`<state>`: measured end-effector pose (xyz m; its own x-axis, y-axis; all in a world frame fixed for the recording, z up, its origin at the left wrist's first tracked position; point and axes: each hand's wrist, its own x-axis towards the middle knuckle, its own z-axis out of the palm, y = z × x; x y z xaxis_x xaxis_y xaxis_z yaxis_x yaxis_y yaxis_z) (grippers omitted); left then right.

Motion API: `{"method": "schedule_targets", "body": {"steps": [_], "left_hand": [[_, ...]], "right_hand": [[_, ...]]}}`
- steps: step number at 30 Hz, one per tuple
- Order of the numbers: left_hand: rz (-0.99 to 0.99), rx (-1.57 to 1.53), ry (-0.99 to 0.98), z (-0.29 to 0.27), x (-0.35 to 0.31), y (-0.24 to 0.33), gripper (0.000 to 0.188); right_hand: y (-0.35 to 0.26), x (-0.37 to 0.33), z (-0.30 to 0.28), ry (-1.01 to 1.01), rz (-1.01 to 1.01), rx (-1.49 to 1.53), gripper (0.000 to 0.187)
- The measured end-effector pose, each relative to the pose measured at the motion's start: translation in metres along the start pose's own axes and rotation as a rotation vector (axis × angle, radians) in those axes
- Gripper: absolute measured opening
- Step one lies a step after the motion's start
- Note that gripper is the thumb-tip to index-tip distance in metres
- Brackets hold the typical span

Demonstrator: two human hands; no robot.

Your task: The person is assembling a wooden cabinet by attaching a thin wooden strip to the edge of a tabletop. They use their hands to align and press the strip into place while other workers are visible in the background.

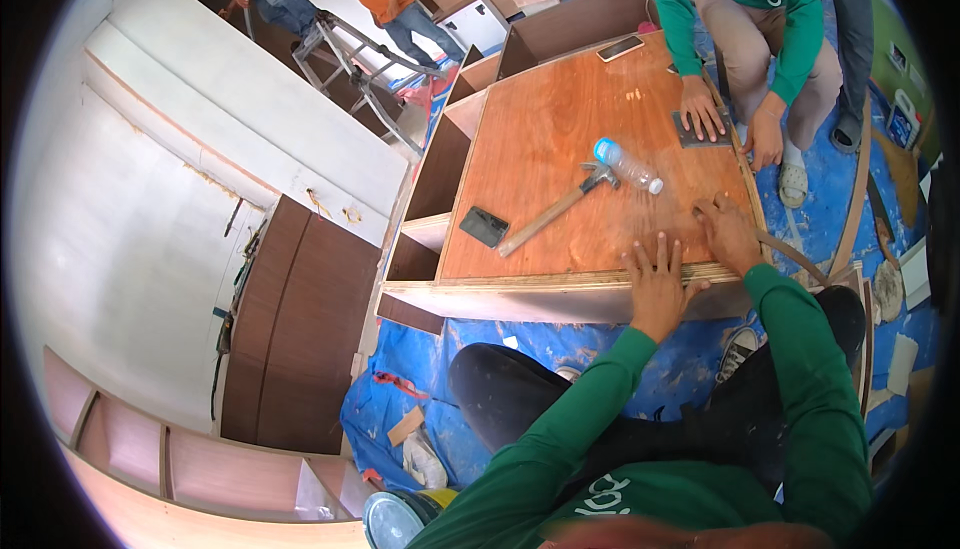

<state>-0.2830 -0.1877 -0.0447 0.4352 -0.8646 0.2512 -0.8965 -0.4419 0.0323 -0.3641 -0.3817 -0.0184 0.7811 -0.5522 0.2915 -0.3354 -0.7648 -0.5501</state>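
Note:
A large reddish-brown plywood panel (560, 174) forms the top of a cabinet lying in front of me. My left hand (656, 294) is open, fingers spread, resting across the panel's near edge. To its right, my right hand (728, 233) lies at the near right corner, fingers bent and apart, fingertips touching the panel. A thin brown strip (795, 254) extends out from beside my right wrist; its contact with the hand is hidden. Nearby on the panel lie a claw hammer (560, 211), a clear plastic bottle with a blue end (628, 165) and a dark phone (484, 227).
Across the panel, a green-sleeved person has one hand on a dark flat sheet (704, 129), the other beside the edge. Another phone (620, 48) lies at the far edge. Blue sheeting (480, 349) covers the floor. A stepladder (350, 69) and two people stand far left.

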Motion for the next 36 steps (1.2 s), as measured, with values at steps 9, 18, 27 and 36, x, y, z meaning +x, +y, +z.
{"method": "schedule_targets", "body": {"steps": [9, 18, 27, 36], "left_hand": [[0.060, 0.035, -0.076, -0.023, -0.011, -0.009, 0.095], [0.039, 0.033, -0.026, -0.018, -0.015, -0.009, 0.093], [0.022, 0.076, -0.056, -0.016, -0.006, -0.008, 0.092], [0.000, 0.036, -0.089, -0.024, -0.015, -0.005, 0.093]], "right_hand": [[0.011, 0.007, 0.000, 0.063, -0.043, -0.035, 0.019], [0.006, 0.009, -0.002, 0.033, -0.010, -0.030, 0.021], [0.013, 0.008, -0.003, 0.040, -0.033, -0.036, 0.022], [0.017, 0.009, 0.007, 0.061, -0.030, -0.021, 0.022]]}}
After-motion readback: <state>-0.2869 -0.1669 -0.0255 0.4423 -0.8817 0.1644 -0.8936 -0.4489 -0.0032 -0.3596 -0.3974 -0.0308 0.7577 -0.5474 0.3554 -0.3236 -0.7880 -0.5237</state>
